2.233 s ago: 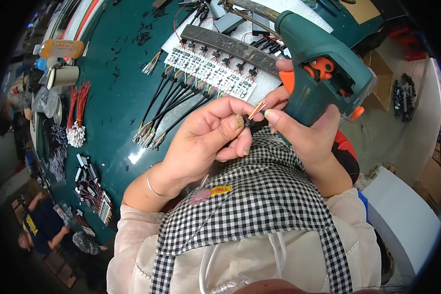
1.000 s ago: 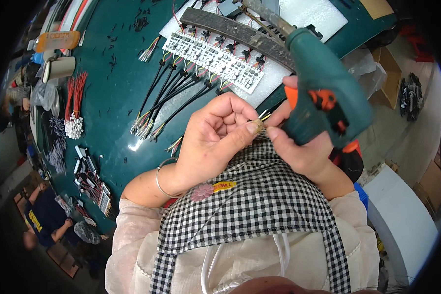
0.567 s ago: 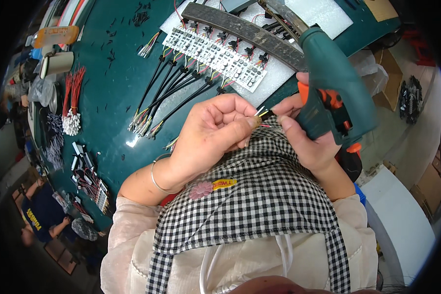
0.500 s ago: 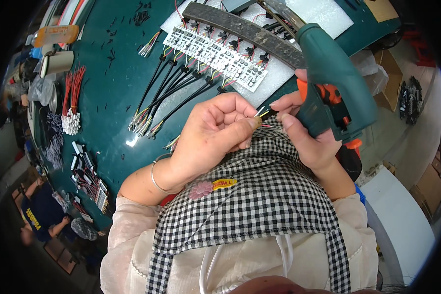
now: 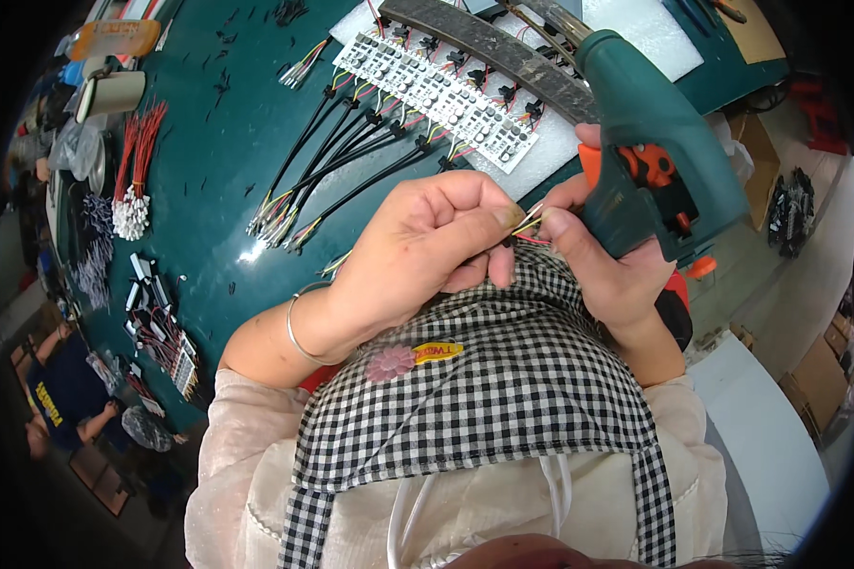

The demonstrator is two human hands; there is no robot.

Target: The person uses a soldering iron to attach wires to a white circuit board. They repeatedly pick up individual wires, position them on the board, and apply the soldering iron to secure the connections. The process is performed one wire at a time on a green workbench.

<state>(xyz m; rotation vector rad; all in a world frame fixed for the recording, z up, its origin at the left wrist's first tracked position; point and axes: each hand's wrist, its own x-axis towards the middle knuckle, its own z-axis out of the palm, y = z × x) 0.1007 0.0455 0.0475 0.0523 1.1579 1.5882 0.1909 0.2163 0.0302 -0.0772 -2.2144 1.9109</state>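
Observation:
My left hand (image 5: 427, 232), with a bangle at the wrist, pinches a few thin wires (image 5: 529, 224) between thumb and forefinger. The wires are white, yellow and red. From the other side, my right hand (image 5: 593, 242) has its thumb and forefinger closed on the same wires. A green hot-air gun (image 5: 664, 142) with orange parts covers some of my right hand. Whether that hand also touches it, I cannot tell. Beyond my hands lies a white circuit board strip (image 5: 436, 95) with several black cables (image 5: 327, 156) attached, their coloured ends spread toward me.
A dark metal bar (image 5: 489, 52) lies behind the board, over white foam (image 5: 659, 43). On the green table (image 5: 209, 180), at left, are a red wire bundle (image 5: 138, 161) and wired parts (image 5: 161, 327). Another person (image 5: 66, 389) is at far left. Cardboard (image 5: 816, 379) stands at right.
The wires have turned between my fingers and now lie closer together. My left thumb has shifted up and right, nearer my right fingertips. The whole view has moved slightly.

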